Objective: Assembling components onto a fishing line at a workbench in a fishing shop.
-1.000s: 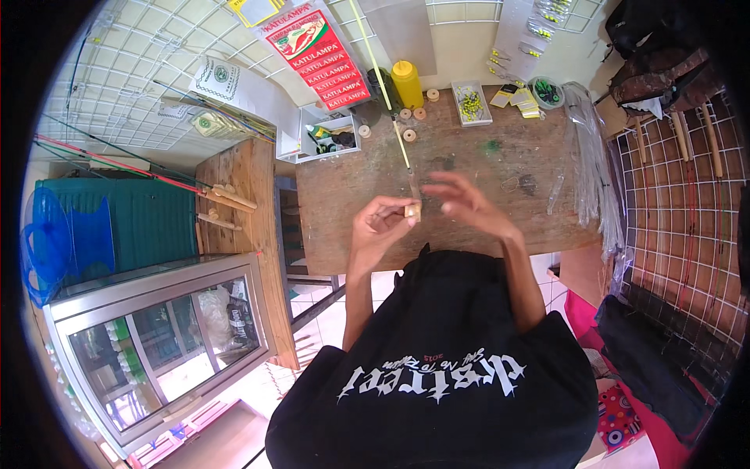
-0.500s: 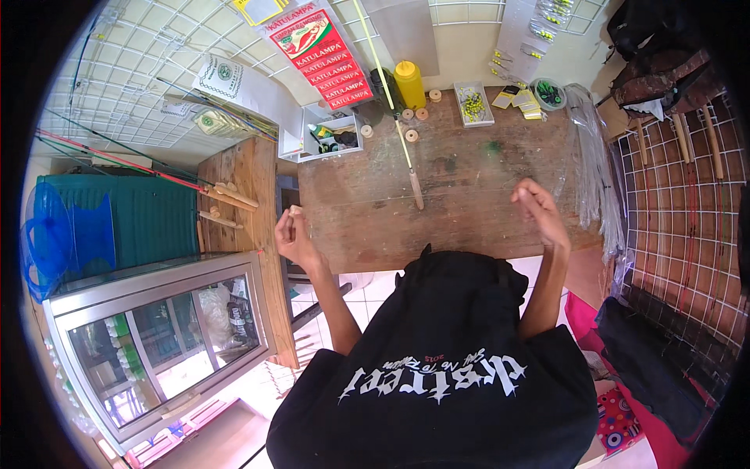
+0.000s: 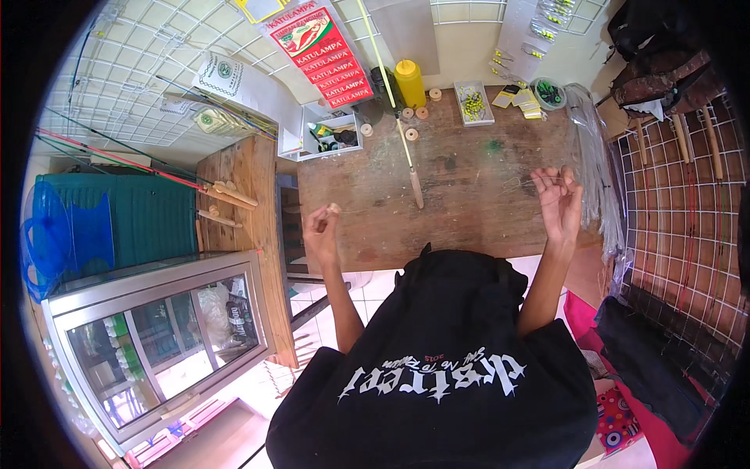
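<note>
- Worn wooden table fills my view beyond and between the hands, its brown top scuffed, scratched and marked by a greenish stain ahead of the right hand.
- Small spool at the fingertips of the left hand: pale, rounded, the colour of light wood. At this range I can't make out finer detail on it.
- Thin line shows faintly beside the fingers of the right hand, nearly transparent. I can't follow it clearly all the way across to the spool.
- Between the hands and slightly ahead lies a rod, with a tapered wooden handle toward me and a slim, pale yellow shaft pointing away.
- Further ahead of both hands I see loose wooden spools, flat and round, near a smooth yellow plastic bottle.
- To the right of the right hand hang clear plastic sleeves, long, limp and glossy.
- Left hand: raised, fingers bent inward, pinching the spool over the table's left side.
- Right hand: raised well apart from the left, palm facing up to my camera, fingers spread and curled at the tips; I can't tell whether they grip the line.
- Both bare forearms reach forward from a black cloth shirt.
</note>
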